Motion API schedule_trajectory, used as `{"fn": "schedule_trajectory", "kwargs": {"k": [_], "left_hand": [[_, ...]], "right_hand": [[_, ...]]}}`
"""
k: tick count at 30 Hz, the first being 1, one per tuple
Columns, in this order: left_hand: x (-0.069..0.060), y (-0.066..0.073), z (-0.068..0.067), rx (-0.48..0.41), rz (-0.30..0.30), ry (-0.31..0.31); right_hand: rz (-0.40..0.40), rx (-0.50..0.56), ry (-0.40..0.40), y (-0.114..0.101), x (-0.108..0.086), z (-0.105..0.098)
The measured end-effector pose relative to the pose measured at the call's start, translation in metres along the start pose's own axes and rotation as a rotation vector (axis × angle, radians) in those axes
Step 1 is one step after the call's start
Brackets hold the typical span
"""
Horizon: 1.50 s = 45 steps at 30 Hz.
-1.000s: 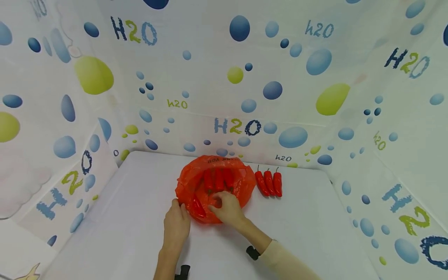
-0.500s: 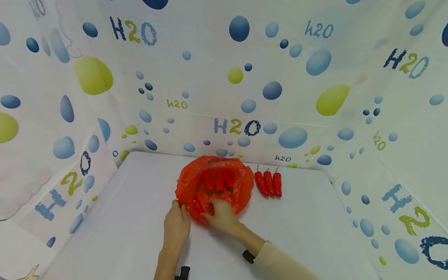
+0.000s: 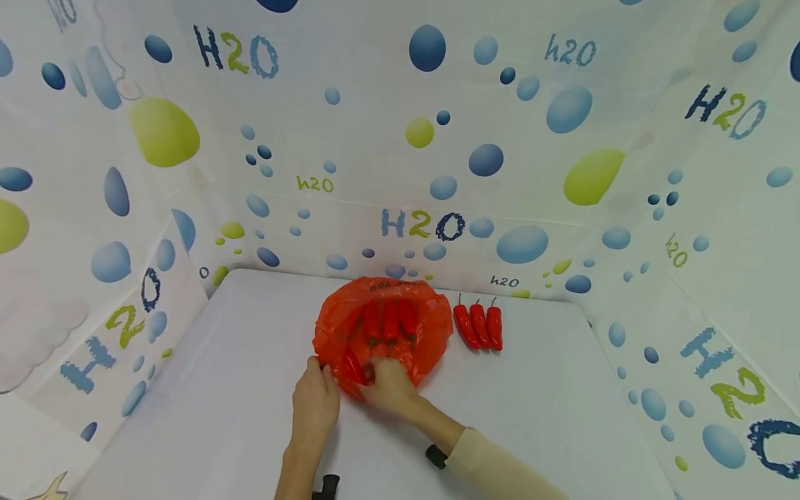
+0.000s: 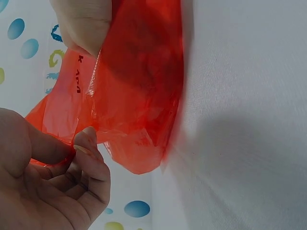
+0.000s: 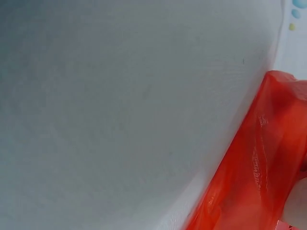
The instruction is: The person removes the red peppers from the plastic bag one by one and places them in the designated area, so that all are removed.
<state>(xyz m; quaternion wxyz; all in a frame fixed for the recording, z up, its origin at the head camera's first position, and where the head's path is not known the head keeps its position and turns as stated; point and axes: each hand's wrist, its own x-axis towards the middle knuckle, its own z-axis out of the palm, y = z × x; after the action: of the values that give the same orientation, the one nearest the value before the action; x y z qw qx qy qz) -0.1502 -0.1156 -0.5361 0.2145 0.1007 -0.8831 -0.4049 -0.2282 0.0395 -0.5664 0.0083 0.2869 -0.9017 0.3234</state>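
Observation:
A red plastic bag (image 3: 436, 312), mouth open toward me, lies at the table's far middle. Three red chili peppers (image 3: 390, 321) are in a row deep inside it; another red chili pepper (image 3: 353, 366) slants near its front left. My left hand (image 3: 315, 399) pinches the bag's left edge between thumb and fingers, plain in the left wrist view, where the bag wall (image 4: 139, 86) rises beside it. My right hand (image 3: 389, 385) reaches over the front rim into the bag, fingers bent beside the slanted pepper. Its fingertips are hidden, so whether they grip a pepper cannot be told.
Right of the bag, three more red chili peppers (image 3: 478, 326) lie side by side, stems pointing away. The white table (image 3: 537, 410) ends at a patterned sheet (image 3: 521, 160) hung behind and along both sides.
My right hand has moved left and slightly down inside the bag, toward the slanted pepper, its fingers drawing in. My left hand keeps its place on the bag's edge.

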Motion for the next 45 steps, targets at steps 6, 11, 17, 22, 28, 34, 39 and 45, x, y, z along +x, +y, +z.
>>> {"fn": "schedule_trajectory", "kwargs": {"k": [6,11,17,22,28,34,39,45], "left_hand": [[0.000,0.001,0.000,0.001,0.005,0.001],[0.001,0.002,-0.002,0.004,-0.002,-0.004],[0.001,0.002,-0.002,0.008,-0.001,0.013],[0.002,0.001,-0.001,0.005,-0.003,0.004],[0.003,0.001,-0.002,0.005,-0.017,-0.034],[0.004,0.002,-0.004,0.012,-0.026,-0.063],[0.003,0.001,-0.003,0.011,-0.027,-0.062],[0.002,0.001,-0.003,0.007,-0.032,-0.060]], "right_hand": [[0.005,0.030,0.006,-0.003,-0.001,-0.003],[0.055,0.098,-0.011,-0.006,-0.005,-0.009],[0.075,0.161,-0.003,-0.007,-0.008,-0.018],[0.056,0.159,0.040,-0.005,-0.009,-0.024],[0.080,0.206,0.070,-0.005,-0.013,-0.034],[0.096,0.229,0.131,-0.001,-0.018,-0.040],[0.137,0.282,0.132,-0.002,-0.022,-0.047],[0.147,0.285,0.150,-0.002,-0.028,-0.055]]}}
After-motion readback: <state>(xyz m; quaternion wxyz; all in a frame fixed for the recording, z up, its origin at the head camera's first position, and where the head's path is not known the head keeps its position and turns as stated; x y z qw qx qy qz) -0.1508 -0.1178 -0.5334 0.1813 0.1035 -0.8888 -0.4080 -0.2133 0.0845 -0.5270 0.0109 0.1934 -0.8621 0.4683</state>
